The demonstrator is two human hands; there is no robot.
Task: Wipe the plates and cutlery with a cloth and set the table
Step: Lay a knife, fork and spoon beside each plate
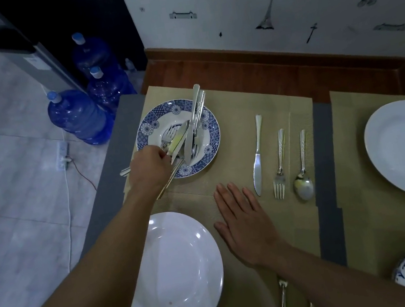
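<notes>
You are holding your left arm stretched forward, forearm bare, with your left hand (pixel 148 168) turned knuckles-up and its fingers curling round a cutlery handle (pixel 170 181). You are resting your right hand (pixel 243 217) flat, palm down, fingers straight and slightly spread, its forearm angling in from the lower right.

Left hand (pixel 149 169) pinches cutlery (pixel 181 143) over blue-patterned plate (pixel 212 151); right hand (pixel 244 220) flat on placemat (pixel 300 217).

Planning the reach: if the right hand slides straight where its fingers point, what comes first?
Likely the rim of the blue plate, across bare mat; the right hand would pass left of the knife.
</notes>
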